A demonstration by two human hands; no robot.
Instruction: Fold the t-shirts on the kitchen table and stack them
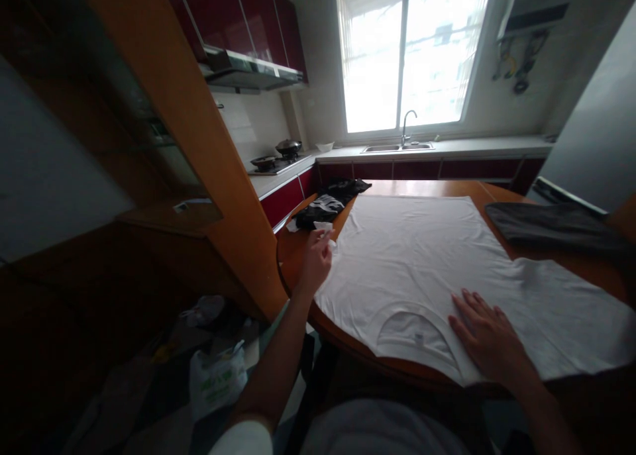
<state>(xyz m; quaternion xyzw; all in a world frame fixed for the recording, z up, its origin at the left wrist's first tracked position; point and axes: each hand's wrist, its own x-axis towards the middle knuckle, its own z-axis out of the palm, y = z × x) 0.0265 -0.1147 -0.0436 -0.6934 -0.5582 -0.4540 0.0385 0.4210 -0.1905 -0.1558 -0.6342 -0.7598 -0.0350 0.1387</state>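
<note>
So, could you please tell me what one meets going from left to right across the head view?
White plastic bag on the floor → left hand pinching the T-shirt sleeve → T-shirt collar → right hand → dark folded garment

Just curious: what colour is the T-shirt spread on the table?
The T-shirt is plain white; head view.

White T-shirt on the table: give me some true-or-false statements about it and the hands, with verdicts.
1. The white T-shirt lies spread on the table. True.
2. The right hand rests flat on the shirt beside the collar. True.
3. The left hand grips the black garment. False: it pinches the shirt's sleeve edge; the black garment lies apart, further back.
4. The collar lies at the table's far edge. False: it lies at the near edge.
5. A dark folded garment lies right of the shirt. True.
</note>
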